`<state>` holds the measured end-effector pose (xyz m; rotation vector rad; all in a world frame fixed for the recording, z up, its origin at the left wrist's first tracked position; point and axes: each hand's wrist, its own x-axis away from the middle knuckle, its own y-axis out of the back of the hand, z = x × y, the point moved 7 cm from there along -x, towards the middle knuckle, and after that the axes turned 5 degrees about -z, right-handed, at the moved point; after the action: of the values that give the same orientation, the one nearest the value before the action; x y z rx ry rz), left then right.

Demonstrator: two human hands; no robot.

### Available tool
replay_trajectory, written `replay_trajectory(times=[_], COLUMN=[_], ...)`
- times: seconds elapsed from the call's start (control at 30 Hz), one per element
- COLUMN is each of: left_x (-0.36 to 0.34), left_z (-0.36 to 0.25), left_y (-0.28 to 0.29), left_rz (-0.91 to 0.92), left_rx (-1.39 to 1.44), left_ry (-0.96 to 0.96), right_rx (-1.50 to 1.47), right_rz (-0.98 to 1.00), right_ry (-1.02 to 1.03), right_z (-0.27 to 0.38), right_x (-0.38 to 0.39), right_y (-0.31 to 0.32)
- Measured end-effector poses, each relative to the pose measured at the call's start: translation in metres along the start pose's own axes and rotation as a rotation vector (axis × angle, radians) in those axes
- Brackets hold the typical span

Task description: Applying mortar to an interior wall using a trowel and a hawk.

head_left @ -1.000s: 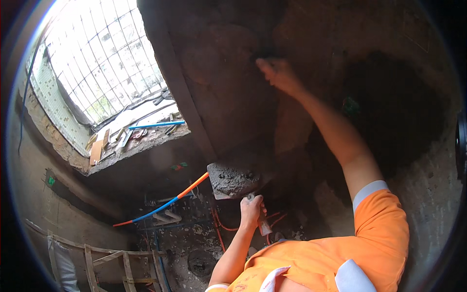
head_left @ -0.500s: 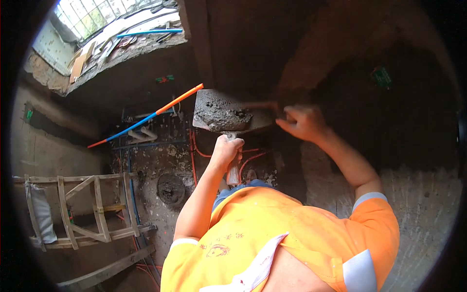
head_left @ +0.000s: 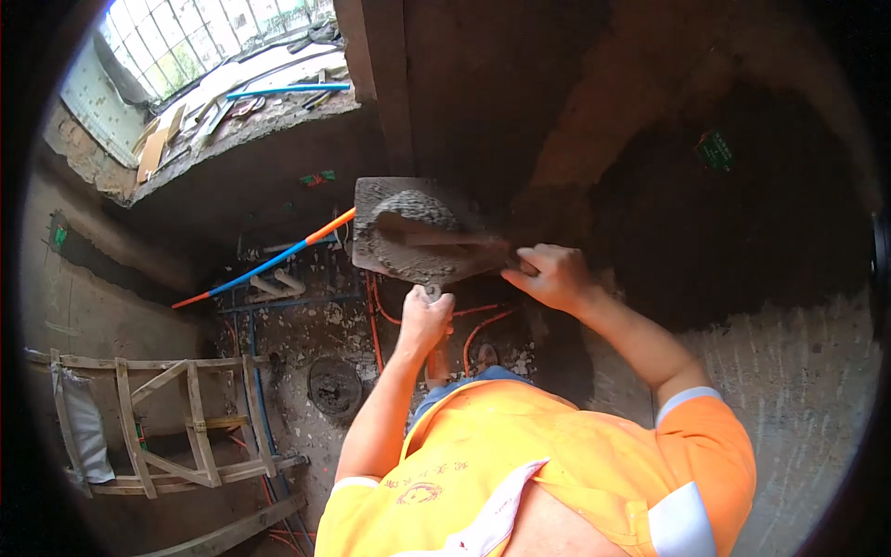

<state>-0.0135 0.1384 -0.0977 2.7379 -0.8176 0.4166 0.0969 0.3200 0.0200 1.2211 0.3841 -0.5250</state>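
Note:
My left hand (head_left: 427, 320) is wrapped round the handle of a plasterer's hawk (head_left: 368, 200), whose flat plate sits in front of me. Grey wet mortar (head_left: 416, 204) lies heaped on the plate. My right hand (head_left: 557, 277) grips the handle of a trowel (head_left: 436, 239). Its blade, smeared by motion, reaches leftward across the mortar; whether it presses into the heap I cannot tell.
A dark damp patch (head_left: 733, 213) covers the right wall. At the far left is a barred window (head_left: 204, 42) with scraps on its sill. A blue-and-orange pole (head_left: 278, 258) leans behind the hawk. A wooden ladder-like frame (head_left: 130, 418) stands left; pipes (head_left: 379, 325) run along the floor.
The trowel has swung from the right edge of the hawk to over the mortar. My right hand has come lower and a little left, and the hawk has shifted slightly left.

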Motion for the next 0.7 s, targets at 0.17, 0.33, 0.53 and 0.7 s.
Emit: replay_trajectory(times=[0.17, 0.33, 0.53, 0.7], left_x=[0.019, 0.018, -0.001, 0.008], left_z=[-0.053, -0.017, -0.064, -0.115], left_y=[-0.002, -0.032, -0.064, -0.07], left_rz=[0.224, 0.199, 0.333, 0.346], left_rx=[-0.148, -0.185, 0.025, 0.072], left_ry=[-0.094, -0.406, -0.19, -0.24], right_rx=[0.266, 0.054, -0.112, 0.451], right_rz=[0.078, -0.203, -0.414, -0.102], right_ry=[0.161, -0.042, -0.31, 0.103], right_z=[-0.008, 0.003, -0.026, -0.014], right_x=[-0.028, -0.037, -0.034, -0.04], right_y=[0.032, 0.047, 0.105, 0.16])
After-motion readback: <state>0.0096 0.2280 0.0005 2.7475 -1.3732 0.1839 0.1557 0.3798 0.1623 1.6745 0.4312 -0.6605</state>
